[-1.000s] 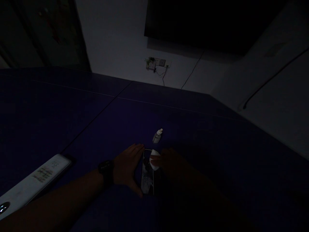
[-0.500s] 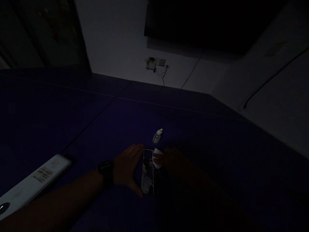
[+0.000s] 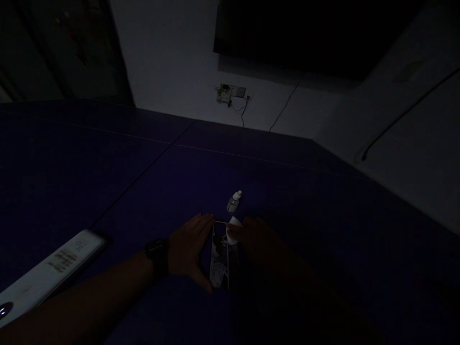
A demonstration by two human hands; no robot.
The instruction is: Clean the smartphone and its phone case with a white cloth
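Note:
A phone case (image 3: 219, 268) with a dark and grey picture on it lies flat on the dark blue surface. Spread along its left side is my left hand (image 3: 189, 244), open, with fingertips near the top corner and the thumb at the lower corner. My right hand (image 3: 253, 235) pinches a folded white tissue (image 3: 233, 231) against the case's upper right edge. Deep shadow hides much of that hand. Just beyond the case is a small clear dropper bottle (image 3: 233, 205) with a white cap.
A long white device (image 3: 53, 268) with printed labels lies at the left. Behind the blue surface (image 3: 151, 187) rises a pale wall with sockets and cables (image 3: 233, 93). Above hangs a large dark screen (image 3: 298, 38). The room is very dim.
My right hand and the tissue have shifted slightly up along the case's right edge. The left hand, the case and the bottle stay put.

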